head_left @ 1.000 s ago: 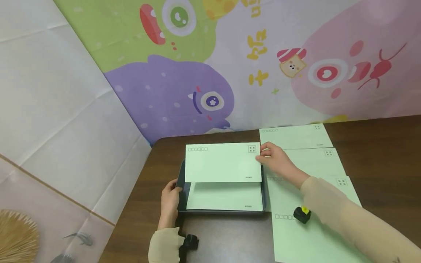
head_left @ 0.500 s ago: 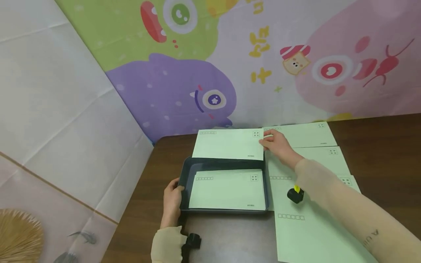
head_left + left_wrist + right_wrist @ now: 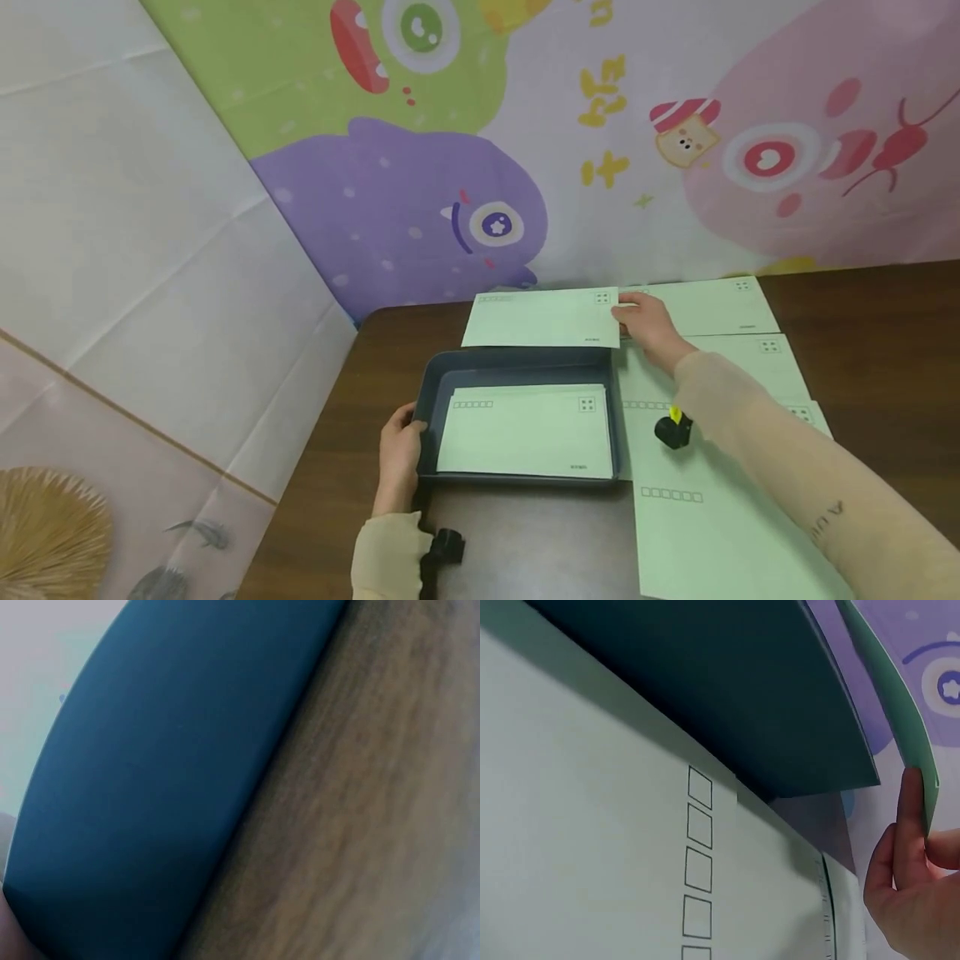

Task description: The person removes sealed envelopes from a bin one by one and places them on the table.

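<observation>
A pale green envelope (image 3: 543, 318) is pinched at its right edge by my right hand (image 3: 648, 327), just behind the tray. In the right wrist view, the thumb and fingers of that hand (image 3: 915, 885) grip the envelope (image 3: 907, 720), which is lifted and seen nearly edge-on. My left hand (image 3: 400, 450) holds the left rim of a dark blue-grey tray (image 3: 517, 358), thumb over the edge. Inside the tray lies a stack of envelopes (image 3: 525, 433). The tray's outer wall (image 3: 172, 750) fills much of the left wrist view, with only a bit of the hand showing.
Several more envelopes (image 3: 720, 517) lie overlapping in a column right of the tray on the brown wooden table (image 3: 337, 433). A grey patch (image 3: 540, 542) of tabletop is in front of the tray. A cartoon-printed cloth (image 3: 405, 208) hangs behind the table.
The right hand has carried the envelope from above the tray back towards the cloth, uncovering the stack inside. The left hand has stayed on the tray's rim.
</observation>
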{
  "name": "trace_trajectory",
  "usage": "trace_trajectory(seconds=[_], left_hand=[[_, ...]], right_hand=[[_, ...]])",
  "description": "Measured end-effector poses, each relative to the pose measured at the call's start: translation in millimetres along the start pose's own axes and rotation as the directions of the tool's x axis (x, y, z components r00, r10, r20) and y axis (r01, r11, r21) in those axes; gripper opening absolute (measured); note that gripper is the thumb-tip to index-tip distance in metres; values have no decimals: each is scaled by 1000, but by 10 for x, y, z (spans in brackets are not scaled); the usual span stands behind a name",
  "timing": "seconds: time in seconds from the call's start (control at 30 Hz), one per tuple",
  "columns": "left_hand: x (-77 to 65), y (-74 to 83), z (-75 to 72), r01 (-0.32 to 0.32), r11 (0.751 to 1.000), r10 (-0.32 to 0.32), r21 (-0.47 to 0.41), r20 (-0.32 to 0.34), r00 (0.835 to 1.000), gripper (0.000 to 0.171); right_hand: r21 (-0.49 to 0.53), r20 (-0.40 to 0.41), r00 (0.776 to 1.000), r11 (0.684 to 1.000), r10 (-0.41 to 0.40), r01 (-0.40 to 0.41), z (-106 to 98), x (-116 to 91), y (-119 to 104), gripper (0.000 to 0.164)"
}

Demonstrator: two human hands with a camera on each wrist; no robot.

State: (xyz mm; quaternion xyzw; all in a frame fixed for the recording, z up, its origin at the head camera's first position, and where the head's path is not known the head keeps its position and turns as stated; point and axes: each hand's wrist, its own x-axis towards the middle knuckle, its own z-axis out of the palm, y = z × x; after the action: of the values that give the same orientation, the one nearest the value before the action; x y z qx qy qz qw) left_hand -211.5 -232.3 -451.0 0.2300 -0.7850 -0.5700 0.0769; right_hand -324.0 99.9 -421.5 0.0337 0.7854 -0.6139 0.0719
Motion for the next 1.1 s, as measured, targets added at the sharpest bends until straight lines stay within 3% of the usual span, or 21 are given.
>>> trace_trajectory(seconds=[0.33, 0.67, 0.87, 1.1], left_hand=[[8, 12, 7, -13, 1000, 13, -5, -8, 1000, 37], [5, -11, 28, -2, 1000, 2, -8, -6, 1000, 37], [-4, -4, 24, -1, 1000, 1, -10, 3, 1000, 38], [-4, 11, -8, 5, 1000, -5, 3, -6, 1000, 38]], right_hand=[[72, -9, 1000, 997, 23, -22, -38, 69, 54, 51], [-14, 3, 1000, 1000, -21, 21, -48, 138, 154, 54], [-28, -58, 998, 999, -34, 33, -35, 195, 152, 53], [-193, -12, 998, 979, -61, 58, 49, 211, 136, 51]])
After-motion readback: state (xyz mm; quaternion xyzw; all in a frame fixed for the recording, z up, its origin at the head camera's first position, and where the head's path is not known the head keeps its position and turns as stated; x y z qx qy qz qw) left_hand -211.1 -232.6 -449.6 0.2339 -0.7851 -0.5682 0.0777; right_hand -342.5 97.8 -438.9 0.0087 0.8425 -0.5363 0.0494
